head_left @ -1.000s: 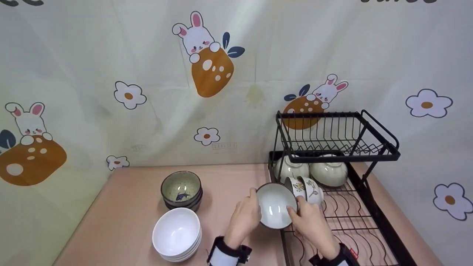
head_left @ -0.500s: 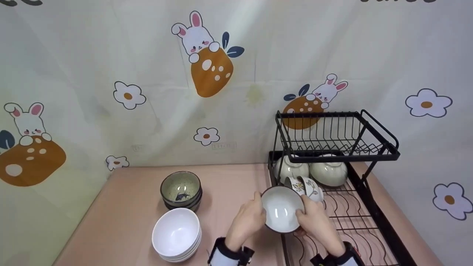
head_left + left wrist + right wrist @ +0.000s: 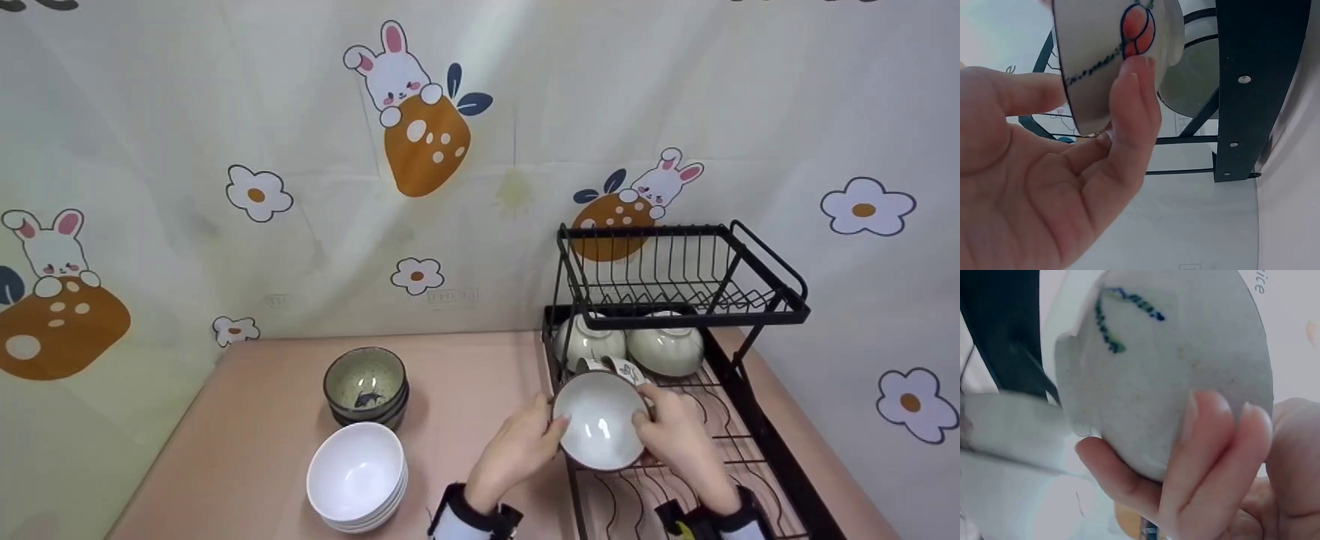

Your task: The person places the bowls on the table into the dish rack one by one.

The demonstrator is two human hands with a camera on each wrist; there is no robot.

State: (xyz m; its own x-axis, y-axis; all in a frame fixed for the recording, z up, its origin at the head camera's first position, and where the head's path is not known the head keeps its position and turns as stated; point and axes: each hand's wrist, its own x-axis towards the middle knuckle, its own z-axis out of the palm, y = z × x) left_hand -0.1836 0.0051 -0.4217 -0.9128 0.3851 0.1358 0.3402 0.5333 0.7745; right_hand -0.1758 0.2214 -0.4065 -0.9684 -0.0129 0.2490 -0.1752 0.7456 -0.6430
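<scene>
The left hand [image 3: 519, 444] and right hand [image 3: 681, 436] pinch opposite sides of a round, glossy, dark-rimmed white ceramic bowl [image 3: 602, 420], tilted over a wavy-wired black metal rack [image 3: 697, 322]

Bowl stacks [image 3: 355, 480] stand left of the bowl [image 3: 600, 416], upturned bowls [image 3: 666, 351] behind in the rack [image 3: 697, 321].

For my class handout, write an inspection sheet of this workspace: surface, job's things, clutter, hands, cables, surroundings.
Surface: flat pink tabletop.
Job's things: round white dark-rimmed bowl, tilted; black metal two-tier rack holding upturned pale-green bowls and white floral dishware, partly hidden.
Clutter: stacked white bowls near stacked green speckled bowls.
Hands: left hand and right hand grip the dark-rimmed bowl's opposite sides.
Cables: nothing seen.
Surroundings: pale fabric backdrop with rabbit and flower prints.
</scene>
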